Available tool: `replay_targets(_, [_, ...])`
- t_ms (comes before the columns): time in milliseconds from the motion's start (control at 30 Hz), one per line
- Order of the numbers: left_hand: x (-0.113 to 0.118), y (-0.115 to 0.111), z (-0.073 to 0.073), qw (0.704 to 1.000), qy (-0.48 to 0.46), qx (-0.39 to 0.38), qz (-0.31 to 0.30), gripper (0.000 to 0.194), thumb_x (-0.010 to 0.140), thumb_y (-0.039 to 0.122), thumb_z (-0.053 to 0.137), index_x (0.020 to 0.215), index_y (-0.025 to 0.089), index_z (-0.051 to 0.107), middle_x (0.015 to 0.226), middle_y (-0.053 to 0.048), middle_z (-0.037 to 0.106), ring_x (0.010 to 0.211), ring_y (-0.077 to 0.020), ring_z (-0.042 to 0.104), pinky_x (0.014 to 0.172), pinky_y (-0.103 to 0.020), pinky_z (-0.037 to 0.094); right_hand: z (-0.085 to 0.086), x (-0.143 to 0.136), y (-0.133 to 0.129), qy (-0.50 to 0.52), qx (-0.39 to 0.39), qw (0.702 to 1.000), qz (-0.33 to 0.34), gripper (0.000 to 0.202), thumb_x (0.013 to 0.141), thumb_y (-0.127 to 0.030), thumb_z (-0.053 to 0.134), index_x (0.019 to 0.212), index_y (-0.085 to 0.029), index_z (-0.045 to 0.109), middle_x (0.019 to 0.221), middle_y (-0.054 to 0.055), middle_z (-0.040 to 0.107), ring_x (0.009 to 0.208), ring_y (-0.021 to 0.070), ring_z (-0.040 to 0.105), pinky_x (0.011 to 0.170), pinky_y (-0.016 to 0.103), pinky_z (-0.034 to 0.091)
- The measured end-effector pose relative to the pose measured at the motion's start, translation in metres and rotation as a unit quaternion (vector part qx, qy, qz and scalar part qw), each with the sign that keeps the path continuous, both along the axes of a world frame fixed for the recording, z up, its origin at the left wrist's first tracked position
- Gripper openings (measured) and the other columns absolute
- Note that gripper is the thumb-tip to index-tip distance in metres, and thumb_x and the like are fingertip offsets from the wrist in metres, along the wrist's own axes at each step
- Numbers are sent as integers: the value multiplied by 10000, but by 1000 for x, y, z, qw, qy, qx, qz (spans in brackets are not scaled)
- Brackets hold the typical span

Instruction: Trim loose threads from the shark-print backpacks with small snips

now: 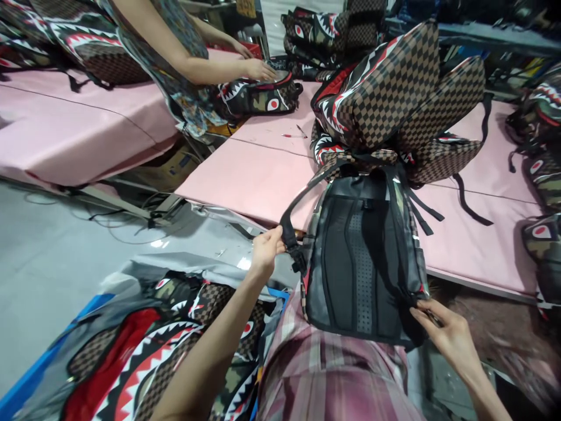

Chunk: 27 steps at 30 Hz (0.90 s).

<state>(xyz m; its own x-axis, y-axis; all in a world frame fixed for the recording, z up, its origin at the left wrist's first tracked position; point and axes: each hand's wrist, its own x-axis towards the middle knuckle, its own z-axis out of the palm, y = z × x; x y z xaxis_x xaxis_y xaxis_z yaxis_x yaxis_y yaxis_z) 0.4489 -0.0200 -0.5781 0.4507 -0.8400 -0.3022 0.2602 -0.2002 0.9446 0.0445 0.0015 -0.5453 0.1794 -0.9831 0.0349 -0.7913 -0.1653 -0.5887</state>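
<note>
A backpack (362,257) leans on the table edge against my lap, its black padded back panel facing me. My left hand (266,250) pinches one shoulder strap (288,225) near its buckle and pulls it out to the left. At the lower right corner of the pack, my right hand (440,327) has its fingers closed on the black webbing at the lower end of the other strap (390,251). Just beyond the pack, several checkered backpacks (390,88) with shark-mouth prints are piled up.
A pink-topped table (258,181) runs ahead, with a pen (293,135) on it. Across it, a co-worker's hand (260,70) rests on another backpack (263,96). A blue-edged bin (56,345) of backpacks stands at my left. More packs (543,234) hang over the right side.
</note>
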Motion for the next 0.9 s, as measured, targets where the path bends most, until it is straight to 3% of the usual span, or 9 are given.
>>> replay_targets(167, [-11,-13,27,995,87,-47,2,493,595,515,667,771,70,546,640,-50,551,544,-105,529,553,-239,453,6,0,-5,34,-8,999,39,336,713,-478,584,778,-166,690,846,72,666,774,217,642,688,255,516])
replay_targets(333, [-11,-15,26,991,130,-44,9,423,621,453,687,724,69,542,554,-14,486,472,-75,468,485,-202,405,11,-1,-8,47,19,996,73,371,723,-508,571,788,-162,690,865,81,663,800,234,639,697,270,519])
replay_targets(500, [-10,-16,26,989,142,-36,7,372,659,417,679,686,75,534,504,14,422,447,-56,417,485,-191,393,28,-11,-24,56,103,985,129,381,765,-504,547,836,-155,683,908,89,652,836,218,622,742,261,496])
replay_targets(633, [-9,-17,28,989,145,-35,-3,366,662,409,677,665,85,508,506,20,404,438,-45,374,462,-179,358,47,-10,-54,54,72,994,60,450,738,-536,559,971,-159,640,974,80,640,869,220,617,751,268,491])
replay_targets(700, [-9,-18,29,989,141,-33,-8,375,659,413,675,635,98,473,507,26,386,435,-41,346,449,-174,331,58,5,-66,59,-4,998,13,502,727,-527,576,1079,-170,595,1007,73,632,850,218,621,749,288,493])
replay_targets(767, [-11,-18,31,990,134,-35,-14,397,665,418,666,596,117,416,500,37,347,431,-34,302,440,-170,302,69,32,-74,55,-129,990,-2,469,749,-459,592,1131,-189,569,1036,64,619,821,199,619,758,296,484])
replay_targets(833, [-13,-18,34,991,127,-39,-22,444,681,429,648,559,135,338,488,53,276,428,-28,239,430,-166,265,74,69,-77,-9,-240,970,40,313,792,-323,576,1072,-182,591,1051,60,607,939,185,586,862,291,440])
replay_targets(900, [-16,-16,36,992,122,-30,-27,469,697,446,626,551,143,299,490,58,236,432,-29,202,420,-163,232,70,113,-80,-96,-200,966,131,191,820,-244,544,984,-186,624,1006,44,617,925,143,586,843,241,444])
